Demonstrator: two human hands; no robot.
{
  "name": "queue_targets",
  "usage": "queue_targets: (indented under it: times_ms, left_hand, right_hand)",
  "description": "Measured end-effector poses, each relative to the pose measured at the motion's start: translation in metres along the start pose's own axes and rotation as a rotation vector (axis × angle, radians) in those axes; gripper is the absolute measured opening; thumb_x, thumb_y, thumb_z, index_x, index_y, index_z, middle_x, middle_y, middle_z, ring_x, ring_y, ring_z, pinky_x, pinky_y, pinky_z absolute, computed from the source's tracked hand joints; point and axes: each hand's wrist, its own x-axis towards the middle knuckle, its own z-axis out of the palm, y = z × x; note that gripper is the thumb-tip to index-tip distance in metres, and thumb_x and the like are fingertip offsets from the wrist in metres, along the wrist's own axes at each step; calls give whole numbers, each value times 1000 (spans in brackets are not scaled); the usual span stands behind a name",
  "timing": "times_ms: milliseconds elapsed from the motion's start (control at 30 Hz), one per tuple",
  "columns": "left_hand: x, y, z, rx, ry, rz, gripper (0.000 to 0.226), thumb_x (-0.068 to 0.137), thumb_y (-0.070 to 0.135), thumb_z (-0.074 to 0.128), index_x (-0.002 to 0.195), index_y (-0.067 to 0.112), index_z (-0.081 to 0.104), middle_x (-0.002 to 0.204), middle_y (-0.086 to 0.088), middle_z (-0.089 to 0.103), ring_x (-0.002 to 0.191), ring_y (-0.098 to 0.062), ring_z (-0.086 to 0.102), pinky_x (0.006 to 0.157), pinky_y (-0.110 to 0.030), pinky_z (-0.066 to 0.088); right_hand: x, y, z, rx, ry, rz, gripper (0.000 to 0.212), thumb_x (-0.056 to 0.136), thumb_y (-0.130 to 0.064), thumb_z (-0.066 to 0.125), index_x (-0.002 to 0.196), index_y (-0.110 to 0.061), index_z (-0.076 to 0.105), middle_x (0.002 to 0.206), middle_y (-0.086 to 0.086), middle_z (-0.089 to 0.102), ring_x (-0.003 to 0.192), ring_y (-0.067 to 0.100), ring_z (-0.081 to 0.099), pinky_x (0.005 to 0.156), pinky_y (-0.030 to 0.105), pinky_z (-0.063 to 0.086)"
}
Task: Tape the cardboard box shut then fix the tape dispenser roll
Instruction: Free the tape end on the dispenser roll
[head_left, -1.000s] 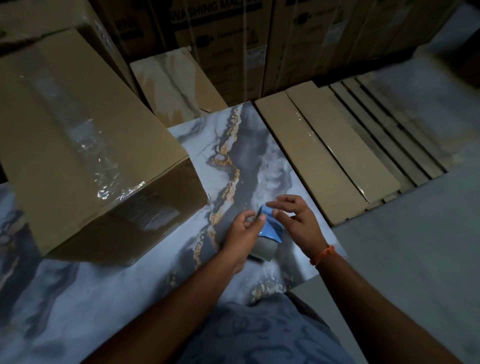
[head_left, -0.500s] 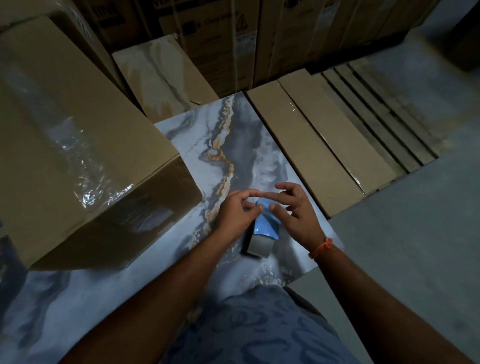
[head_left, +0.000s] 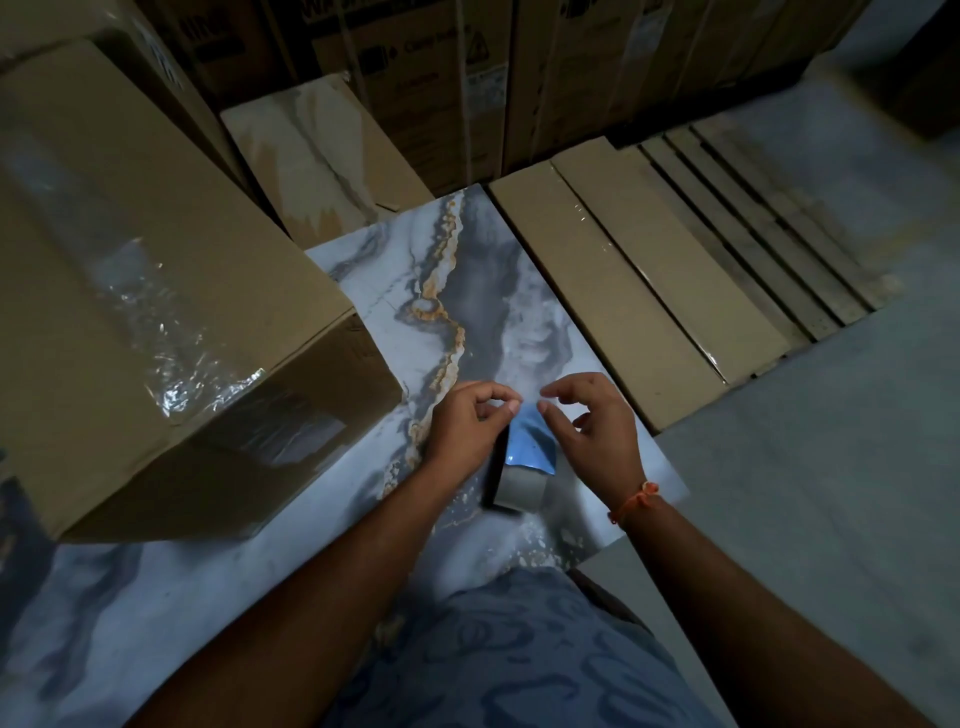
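Observation:
A blue tape dispenser (head_left: 531, 448) with a clear tape roll (head_left: 519, 487) at its near end lies on the marble-patterned tile (head_left: 395, 291). My left hand (head_left: 465, 423) rests against the dispenser's left side, thumb and forefinger pinched together just above its far end, on what looks like the clear tape end. My right hand (head_left: 597, 423) hovers over the dispenser's right side with fingers spread, the forefinger tip near the blue top. The cardboard box (head_left: 130, 249) lies to the left, with crinkled clear tape (head_left: 171, 343) along its top and down its near face.
Flat cardboard packs (head_left: 639, 291) lie side by side on the right of the tile. A beige marble tile (head_left: 317, 150) leans behind, against tall printed cartons (head_left: 441, 78). Grey floor (head_left: 810, 467) stretches to the right. My knee in patterned cloth (head_left: 509, 654) is below.
Both hands have lifted off the blue top and drawn slightly apart. My right hand's fingers have spread; my left thumb and forefinger have closed into a pinch. The dispenser stays on the tile.

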Motion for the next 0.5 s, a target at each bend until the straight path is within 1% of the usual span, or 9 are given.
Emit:
queue_targets:
  times_ms: [33, 100, 167, 200, 267, 300, 333, 433, 500]
  left_hand:
    - [-1, 0, 0, 6, -4, 2, 7, 92, 10, 71, 95, 11, 78, 102, -3, 71, 83, -2, 63, 69, -3, 45]
    - [-1, -1, -1, -1, -18, -4, 10, 91, 10, 72, 99, 13, 78, 107, -5, 71, 78, 2, 63, 68, -4, 45]
    - [-2, -3, 0, -23, -36, -14, 22, 90, 13, 74, 112, 20, 75, 118, -6, 69, 74, 7, 64, 71, -7, 49]
    - [-2, -3, 0, -37, -45, -22, 33, 90, 15, 75, 121, 25, 71, 121, -4, 67, 77, 4, 65, 75, -11, 53]
    - [-4, -5, 0, -74, -47, -45, 49, 88, 20, 76, 132, 36, 62, 122, 0, 64, 86, -10, 68, 82, -25, 59]
    - [-6, -6, -1, -86, -39, -48, 49, 88, 20, 77, 130, 39, 62, 120, 1, 64, 87, -14, 69, 83, -28, 60]
    - [-8, -7, -2, -94, -26, -45, 45, 88, 20, 76, 126, 39, 63, 115, 1, 64, 85, -14, 68, 81, -27, 60]
    - [-12, -4, -4, -160, -2, -64, 24, 91, 17, 74, 114, 25, 72, 94, -1, 69, 77, -6, 68, 77, -25, 58]
    - [-14, 1, -4, -215, -9, -101, 16, 92, 16, 72, 108, 16, 74, 85, -5, 73, 72, -6, 69, 73, -27, 59]
  right_hand:
    - [-2, 0, 0, 10, 10, 9, 6, 87, -21, 73, 92, -23, 74, 100, -4, 64, 92, 8, 63, 57, 17, 46]
    - [-5, 0, 1, 47, 30, 38, 2, 87, -22, 73, 88, -24, 75, 98, -5, 64, 93, 8, 63, 56, 21, 48]
    - [-6, 1, 2, 80, 37, 67, 3, 88, -24, 73, 87, -24, 76, 98, -5, 64, 95, 9, 64, 57, 24, 51]
    - [-7, 1, 2, 94, 36, 81, 3, 88, -24, 73, 88, -23, 76, 99, -4, 64, 96, 9, 64, 58, 23, 51]
    - [-8, 1, 2, 114, 41, 103, 3, 88, -23, 74, 88, -22, 76, 100, -3, 65, 96, 8, 64, 59, 17, 48]
    - [-9, 1, 2, 122, 45, 111, 3, 88, -22, 74, 88, -21, 76, 100, -2, 65, 96, 8, 64, 59, 14, 47]
    - [-10, 1, 1, 128, 46, 117, 2, 87, -22, 74, 88, -21, 76, 100, -2, 65, 96, 7, 64, 60, 13, 47]
    - [-13, -1, 0, 150, 41, 144, 2, 87, -21, 75, 88, -21, 77, 101, -1, 65, 96, 7, 64, 60, 11, 46]
    - [-15, -3, 0, 158, 35, 156, 3, 88, -20, 74, 88, -20, 77, 101, 0, 64, 96, 6, 63, 61, 10, 46]
